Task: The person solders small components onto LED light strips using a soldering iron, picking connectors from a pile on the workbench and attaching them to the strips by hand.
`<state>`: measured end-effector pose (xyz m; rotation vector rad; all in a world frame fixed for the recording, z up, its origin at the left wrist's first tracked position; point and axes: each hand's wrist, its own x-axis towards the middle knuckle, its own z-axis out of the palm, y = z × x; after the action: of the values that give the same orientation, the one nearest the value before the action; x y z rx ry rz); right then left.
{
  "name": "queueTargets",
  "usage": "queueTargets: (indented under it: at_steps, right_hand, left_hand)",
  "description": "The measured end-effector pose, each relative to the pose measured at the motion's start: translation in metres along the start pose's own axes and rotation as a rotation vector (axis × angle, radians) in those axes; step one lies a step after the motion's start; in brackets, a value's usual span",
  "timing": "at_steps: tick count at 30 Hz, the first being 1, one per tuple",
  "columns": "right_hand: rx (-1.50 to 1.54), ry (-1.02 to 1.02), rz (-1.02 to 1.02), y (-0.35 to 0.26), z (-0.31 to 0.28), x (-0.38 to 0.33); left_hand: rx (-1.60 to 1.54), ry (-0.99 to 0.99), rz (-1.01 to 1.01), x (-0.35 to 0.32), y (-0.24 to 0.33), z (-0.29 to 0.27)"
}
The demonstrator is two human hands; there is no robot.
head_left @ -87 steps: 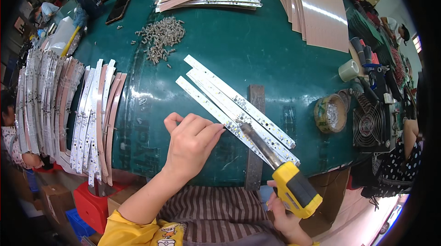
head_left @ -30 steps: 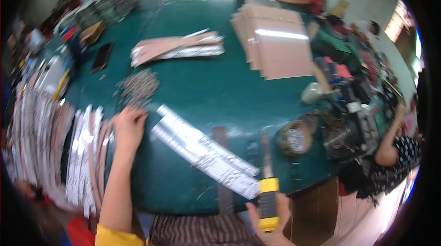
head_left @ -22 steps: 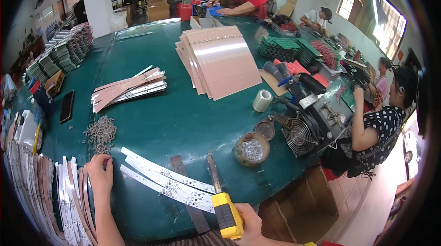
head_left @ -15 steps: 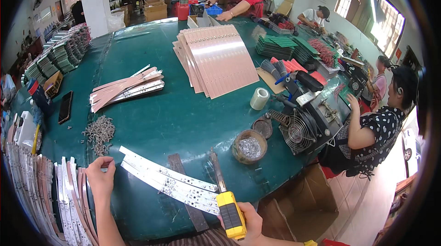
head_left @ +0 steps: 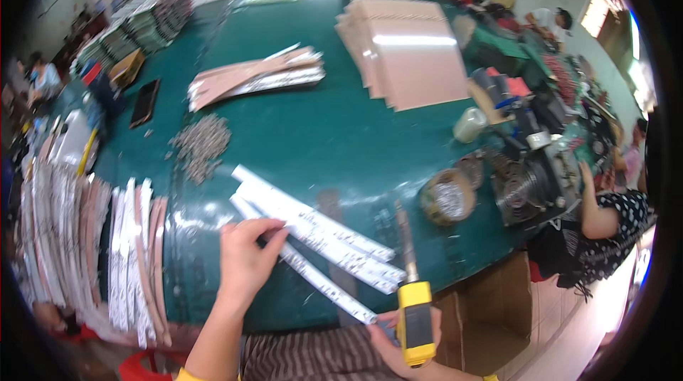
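A narrow white circuit board strip slants toward me, apart from the other strips. My left hand is closed on it in a pinch between thumb and fingers, near its upper part. Its lower end reaches the thumb of my right hand. That hand is wrapped round the yellow handle of a soldering iron, whose metal tip points away from me. Just beyond lie more white circuit board strips, dotted with small dark parts, side by side on the green table. Motion blurs the view somewhat.
A pile of small grey parts lies left of the strips. A round pot of silvery material stands right of the iron, beside a fan. Farther off are stacked copper-coloured panels. Strip bundles stand at left; co-workers sit around.
My left hand has moved right onto one strip, which now lies apart from the group, nearer me. My view has shifted, so the table things sit farther right and higher.
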<state>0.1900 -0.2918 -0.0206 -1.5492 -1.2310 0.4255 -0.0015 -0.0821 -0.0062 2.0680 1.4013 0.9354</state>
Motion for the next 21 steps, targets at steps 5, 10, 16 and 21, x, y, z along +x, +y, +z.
queueTargets:
  at_steps: [5,10,16,21]
  right_hand:
    - [-0.076,-0.150,0.307,0.009,-0.001,-0.008]
    - [0.041,-0.141,0.441,0.005,0.000,-0.008]
    - [-0.156,-0.286,0.331,0.001,-0.010,-0.005]
    - [-0.067,-0.245,0.265,0.012,-0.017,-0.010]
  left_hand:
    - [0.039,0.061,0.015,-0.010,-0.005,0.010]
    - [-0.032,0.070,-0.003,-0.012,-0.003,0.013]
    - [-0.043,0.014,-0.023,-0.017,0.002,0.015]
    - [-0.041,-0.018,0.029,-0.018,0.004,0.014]
